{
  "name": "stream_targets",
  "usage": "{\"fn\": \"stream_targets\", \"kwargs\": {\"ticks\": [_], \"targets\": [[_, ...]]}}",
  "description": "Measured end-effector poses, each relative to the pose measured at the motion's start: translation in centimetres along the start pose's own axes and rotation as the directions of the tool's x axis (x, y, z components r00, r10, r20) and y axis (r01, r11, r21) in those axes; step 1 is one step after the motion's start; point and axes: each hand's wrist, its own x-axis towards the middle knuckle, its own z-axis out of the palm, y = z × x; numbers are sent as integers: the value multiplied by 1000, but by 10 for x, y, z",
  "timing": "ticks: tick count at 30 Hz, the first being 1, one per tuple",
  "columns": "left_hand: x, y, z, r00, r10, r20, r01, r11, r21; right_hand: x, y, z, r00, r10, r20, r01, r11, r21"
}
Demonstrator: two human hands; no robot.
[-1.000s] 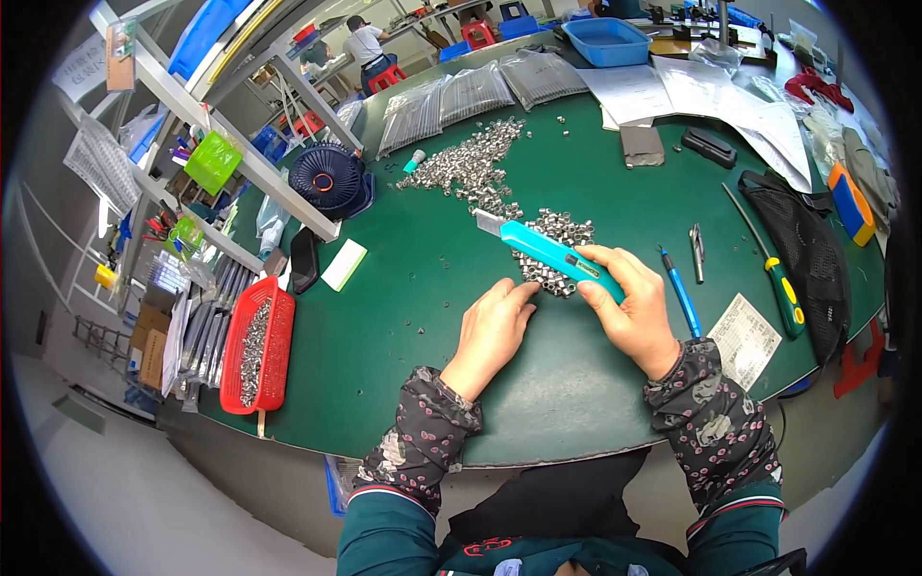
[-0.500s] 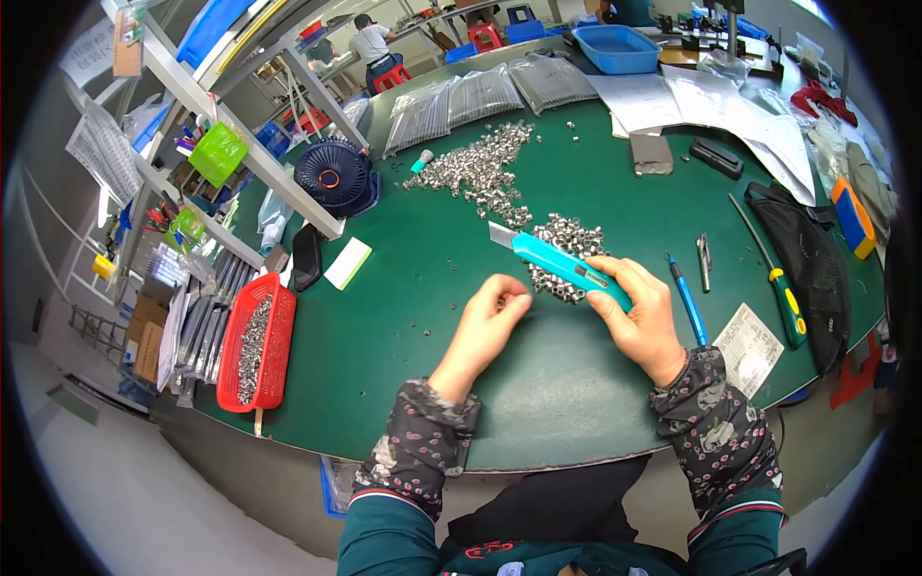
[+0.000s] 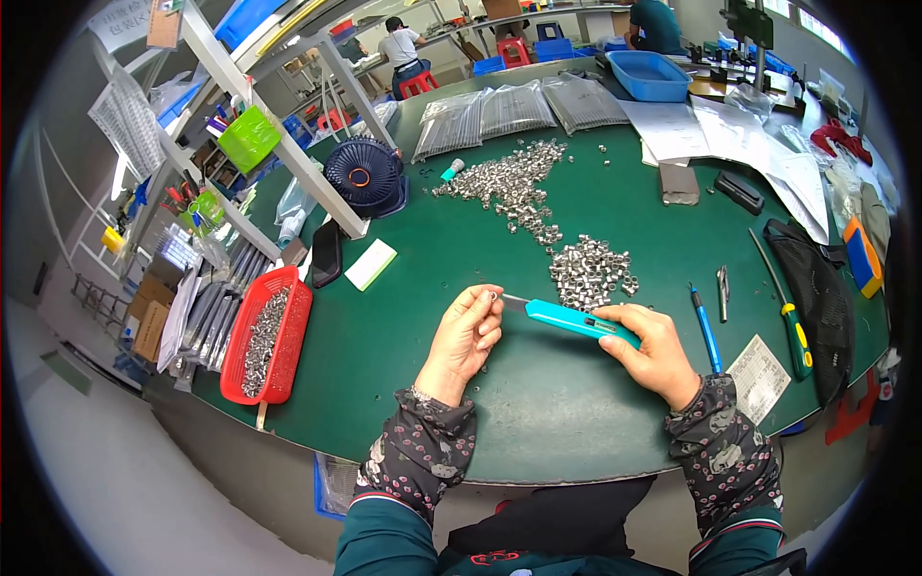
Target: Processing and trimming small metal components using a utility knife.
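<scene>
My right hand [image 3: 657, 351] is closed round a teal utility knife [image 3: 569, 319], its blade out and pointing left. In the fingertips of my left hand [image 3: 463, 336] is a small metal ring [image 3: 493, 296], pinched between thumb and forefinger. The blade tip reaches to this ring; whether it touches cannot be made out. Just beyond the knife lies a pile of small silvery metal rings [image 3: 594, 272]. Farther back, a larger scatter of the same metal pieces [image 3: 509, 182] spreads over the green table [image 3: 538, 432].
On the left stand a red basket [image 3: 298, 336] of metal pieces, a phone [image 3: 327, 254] and a dark blue fan [image 3: 363, 178]. A blue pen [image 3: 706, 326], a screwdriver [image 3: 795, 336] and a black mesh bag [image 3: 816, 298] lie right. Bagged tubes [image 3: 519, 109] lie at the back.
My left hand has turned and risen, bringing the small ring up to the blade. The knife has swung flatter, its blade now beside the left fingertips. The whole view has shifted slightly.
</scene>
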Motion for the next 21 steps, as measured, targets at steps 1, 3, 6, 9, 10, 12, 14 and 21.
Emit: {"fn": "stream_targets", "kwargs": {"ticks": [1,3,6,9,10,12,14,21], "targets": [[0,-1,-1,1000,-6,12,6,1000,-9,0,0,0,1000,10,25,-10,1000,1],[0,0,4,1000,-7,-2,7,1000,-17,0,1,1,1000,0,24,0,1000,4],[0,-1,5,1000,-8,-4,8,1000,-19,-1,1,1,1000,-5,26,5,1000,4],[-1,-2,5,1000,-4,3,4,1000,-2,-1,2,1,999,3,39,-3,1000,0],[-1,-2,6,1000,-2,1,2,1000,10,-1,3,2,999,7,47,-7,1000,-3],[-2,-3,6,1000,-13,2,13,1000,26,-1,5,2,999,-1,43,1,1000,-9],[-2,-3,7,1000,-24,2,24,999,41,-1,5,1,999,-9,40,9,1000,-16],[-1,-5,4,999,-42,-24,44,994,96,0,-9,0,996,-85,1,83,977,-197]]}}
